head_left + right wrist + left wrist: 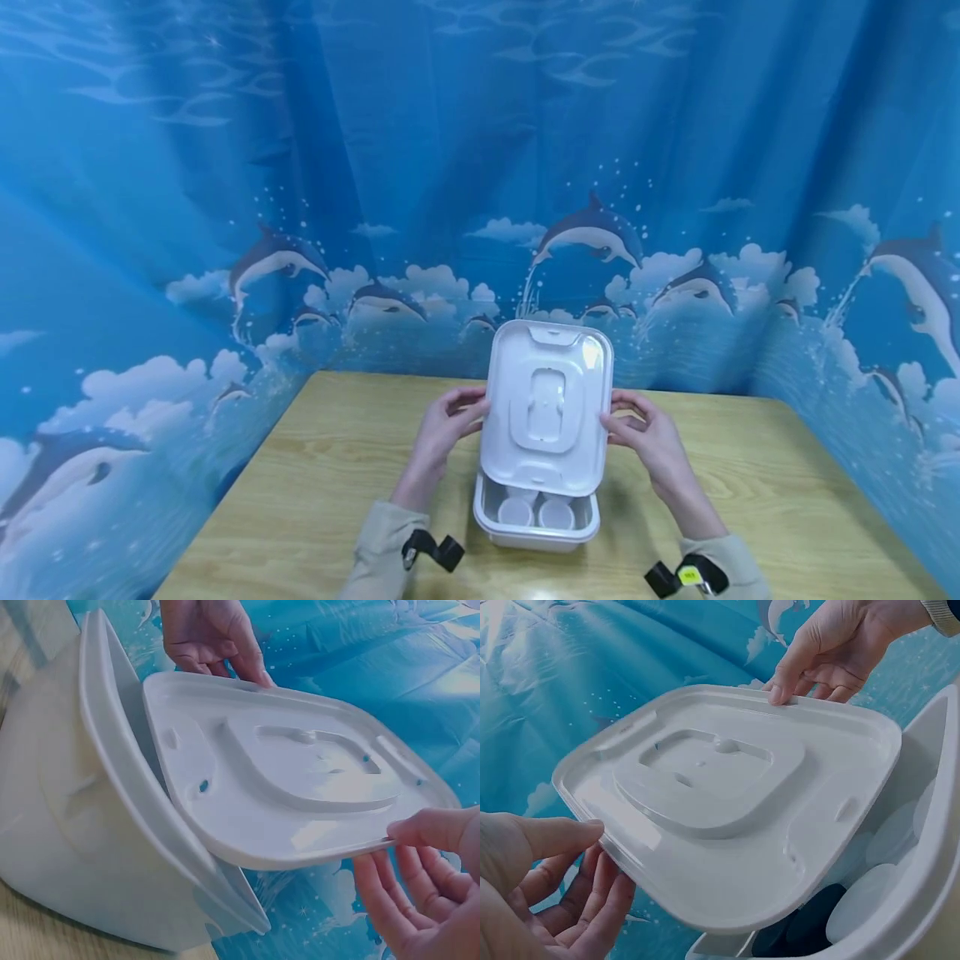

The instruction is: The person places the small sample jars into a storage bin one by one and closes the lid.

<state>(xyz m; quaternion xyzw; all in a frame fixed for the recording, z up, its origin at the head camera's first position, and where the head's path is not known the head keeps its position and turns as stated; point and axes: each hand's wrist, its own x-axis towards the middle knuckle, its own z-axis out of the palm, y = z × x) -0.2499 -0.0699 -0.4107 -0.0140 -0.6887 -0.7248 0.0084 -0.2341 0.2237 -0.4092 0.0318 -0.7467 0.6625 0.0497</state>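
Left hand (448, 421) grips the left edge of the white lid (546, 408), thumb on the lid's face, fingers curled loosely behind it. Left wrist view shows it close: thumb tip on the rim, fingers (592, 900) fanned under the edge, so a light pinch rather than a full fist. Sleeve cuff and a black wrist strap (432, 550) sit at the bottom of the head view.

Lid is held up and tilted, far edge raised toward the backdrop, near edge low and touching or just over the back of the container (537, 518). Its face has a raised rounded-square panel in the middle and a tab at the far end. White container sits on the wooden table (315, 467), directly below the lid and between the two forearms. It is open at the front, with round white cups (557, 513) visible inside; something dark lies inside too, in the left wrist view, can't tell what.

Right hand (645, 433) holds the right edge of the lid the same way: thumb on the rim, fingers (405, 900) spread beneath, lightly pinching. Right wrist carries a black strap with a yellow tag (688, 575).

Blue dolphin-print curtain (225, 208) surrounds the table on three sides.
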